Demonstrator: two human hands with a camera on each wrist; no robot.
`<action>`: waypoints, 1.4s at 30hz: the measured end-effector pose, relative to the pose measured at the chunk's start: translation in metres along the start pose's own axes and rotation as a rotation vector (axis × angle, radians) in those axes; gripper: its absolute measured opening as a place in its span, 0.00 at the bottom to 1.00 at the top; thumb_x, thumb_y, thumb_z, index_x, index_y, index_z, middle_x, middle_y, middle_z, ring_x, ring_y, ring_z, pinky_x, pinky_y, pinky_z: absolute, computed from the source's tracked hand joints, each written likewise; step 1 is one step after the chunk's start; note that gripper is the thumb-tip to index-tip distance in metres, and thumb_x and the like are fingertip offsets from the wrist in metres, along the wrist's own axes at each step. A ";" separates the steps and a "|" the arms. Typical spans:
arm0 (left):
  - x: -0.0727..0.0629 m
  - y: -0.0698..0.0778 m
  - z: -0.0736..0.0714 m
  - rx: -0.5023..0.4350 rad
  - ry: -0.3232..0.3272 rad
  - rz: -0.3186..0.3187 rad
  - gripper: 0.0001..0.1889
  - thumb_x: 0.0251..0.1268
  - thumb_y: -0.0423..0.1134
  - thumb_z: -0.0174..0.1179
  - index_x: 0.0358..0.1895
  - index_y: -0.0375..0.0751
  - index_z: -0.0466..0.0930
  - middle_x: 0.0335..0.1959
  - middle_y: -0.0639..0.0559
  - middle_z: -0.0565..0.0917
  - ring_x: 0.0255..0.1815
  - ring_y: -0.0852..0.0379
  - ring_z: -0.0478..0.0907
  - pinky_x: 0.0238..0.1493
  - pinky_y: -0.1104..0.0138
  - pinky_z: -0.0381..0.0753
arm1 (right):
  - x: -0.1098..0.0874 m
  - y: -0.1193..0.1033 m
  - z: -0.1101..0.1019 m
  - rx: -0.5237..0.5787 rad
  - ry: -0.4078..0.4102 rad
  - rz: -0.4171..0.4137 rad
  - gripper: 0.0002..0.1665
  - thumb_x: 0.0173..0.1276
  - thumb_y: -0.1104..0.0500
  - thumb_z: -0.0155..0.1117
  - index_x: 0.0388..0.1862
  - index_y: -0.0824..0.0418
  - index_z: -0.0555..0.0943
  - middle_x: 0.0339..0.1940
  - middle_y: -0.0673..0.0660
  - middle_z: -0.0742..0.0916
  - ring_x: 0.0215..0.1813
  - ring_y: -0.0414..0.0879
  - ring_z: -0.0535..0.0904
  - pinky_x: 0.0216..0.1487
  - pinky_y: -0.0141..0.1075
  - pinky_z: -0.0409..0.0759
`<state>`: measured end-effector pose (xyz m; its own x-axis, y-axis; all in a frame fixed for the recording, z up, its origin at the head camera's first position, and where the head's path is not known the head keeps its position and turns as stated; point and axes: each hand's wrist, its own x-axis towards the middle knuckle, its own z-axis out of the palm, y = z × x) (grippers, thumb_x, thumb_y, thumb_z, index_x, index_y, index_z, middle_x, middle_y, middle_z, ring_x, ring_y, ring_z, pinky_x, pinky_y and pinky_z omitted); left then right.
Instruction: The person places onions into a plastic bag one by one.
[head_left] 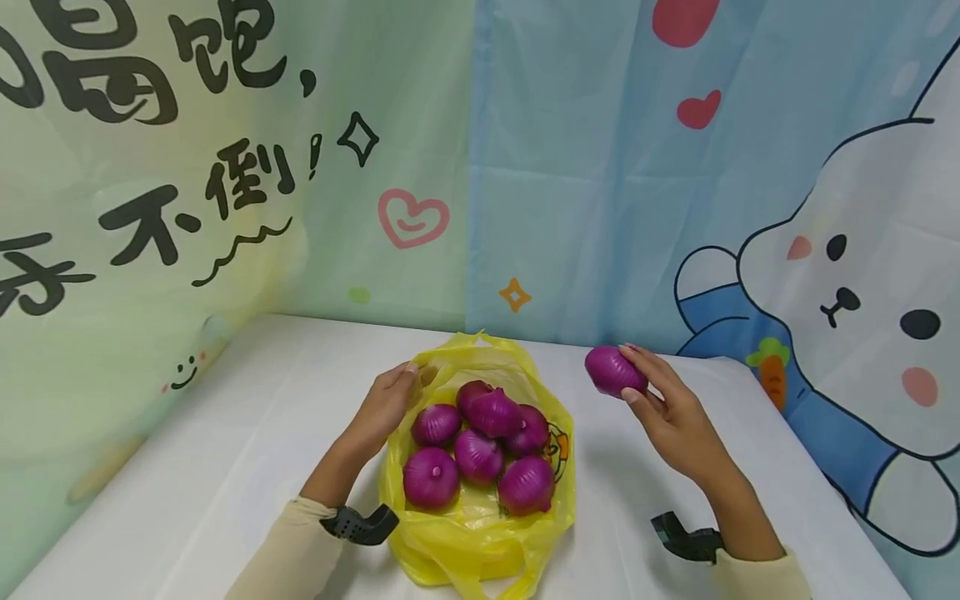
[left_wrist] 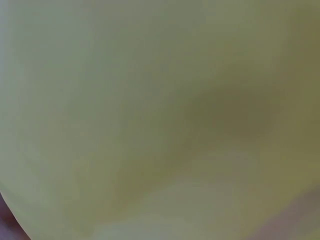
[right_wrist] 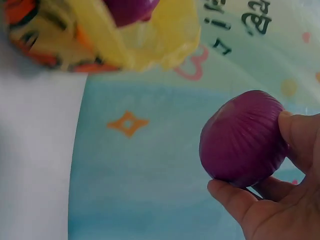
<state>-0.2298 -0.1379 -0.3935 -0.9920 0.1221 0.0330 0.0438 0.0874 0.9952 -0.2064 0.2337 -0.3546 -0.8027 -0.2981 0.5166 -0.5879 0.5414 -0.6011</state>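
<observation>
A yellow plastic bag (head_left: 480, 533) sits on the white table with its mouth spread wide, and several purple onions (head_left: 478, 457) lie inside it. My left hand (head_left: 381, 410) pinches the bag's rim on the left side between thumb and fingers. To the right of the bag, above the table, my right hand (head_left: 678, 421) holds one more purple onion (head_left: 611, 370) by thumb and fingertips. The right wrist view shows this onion (right_wrist: 242, 140) close up, apart from the bag (right_wrist: 165, 45). Blurred yellow bag film (left_wrist: 150, 110) fills nearly all of the left wrist view.
The white table (head_left: 247, 433) reaches back to a printed cloth (head_left: 555, 208) hanging behind it and along the sides. Bag handles lie loose toward the front edge. A dark wrist-worn camera (head_left: 360, 527) sits on the left wrist, another camera (head_left: 686, 540) on the right.
</observation>
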 end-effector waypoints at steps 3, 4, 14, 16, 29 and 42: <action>0.000 0.000 0.000 -0.006 -0.002 0.002 0.24 0.81 0.44 0.35 0.64 0.30 0.70 0.53 0.33 0.75 0.58 0.40 0.70 0.63 0.50 0.68 | 0.009 -0.010 0.009 0.086 -0.046 -0.009 0.34 0.71 0.70 0.57 0.75 0.59 0.64 0.72 0.64 0.66 0.67 0.65 0.65 0.52 0.35 0.74; 0.000 0.001 0.001 -0.012 -0.007 0.000 0.24 0.81 0.44 0.35 0.64 0.30 0.69 0.54 0.33 0.74 0.59 0.40 0.70 0.63 0.50 0.67 | 0.012 -0.014 0.012 0.114 -0.064 -0.015 0.33 0.72 0.69 0.56 0.75 0.59 0.64 0.72 0.63 0.65 0.67 0.64 0.65 0.53 0.33 0.73; 0.003 -0.004 -0.002 -0.006 0.008 -0.014 0.23 0.81 0.46 0.38 0.63 0.32 0.71 0.53 0.34 0.75 0.58 0.42 0.70 0.62 0.52 0.68 | 0.042 -0.036 0.049 0.360 -0.262 -0.138 0.31 0.75 0.70 0.49 0.76 0.59 0.61 0.74 0.59 0.64 0.71 0.54 0.63 0.58 0.34 0.73; 0.003 -0.004 -0.002 -0.006 0.011 -0.014 0.23 0.81 0.46 0.38 0.62 0.32 0.71 0.52 0.34 0.75 0.57 0.42 0.71 0.62 0.52 0.69 | 0.048 -0.038 0.059 0.419 -0.310 -0.165 0.31 0.75 0.70 0.50 0.75 0.61 0.62 0.73 0.59 0.65 0.70 0.54 0.64 0.59 0.37 0.73; 0.002 -0.004 -0.001 0.024 0.024 0.010 0.24 0.80 0.45 0.37 0.64 0.32 0.72 0.54 0.37 0.77 0.55 0.46 0.73 0.58 0.54 0.73 | 0.065 -0.037 0.112 0.529 -0.592 -0.147 0.27 0.73 0.64 0.59 0.70 0.59 0.70 0.66 0.54 0.75 0.66 0.49 0.70 0.60 0.41 0.74; 0.004 -0.005 -0.001 0.039 0.032 0.007 0.23 0.80 0.44 0.37 0.64 0.32 0.72 0.55 0.40 0.77 0.56 0.47 0.72 0.59 0.56 0.72 | 0.066 -0.037 0.131 0.235 -0.533 -0.251 0.26 0.71 0.57 0.63 0.66 0.56 0.75 0.63 0.51 0.78 0.65 0.46 0.71 0.63 0.42 0.71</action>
<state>-0.2341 -0.1391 -0.3979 -0.9949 0.0908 0.0438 0.0551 0.1256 0.9905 -0.2507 0.0910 -0.3779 -0.5420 -0.7767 0.3209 -0.7222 0.2352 -0.6505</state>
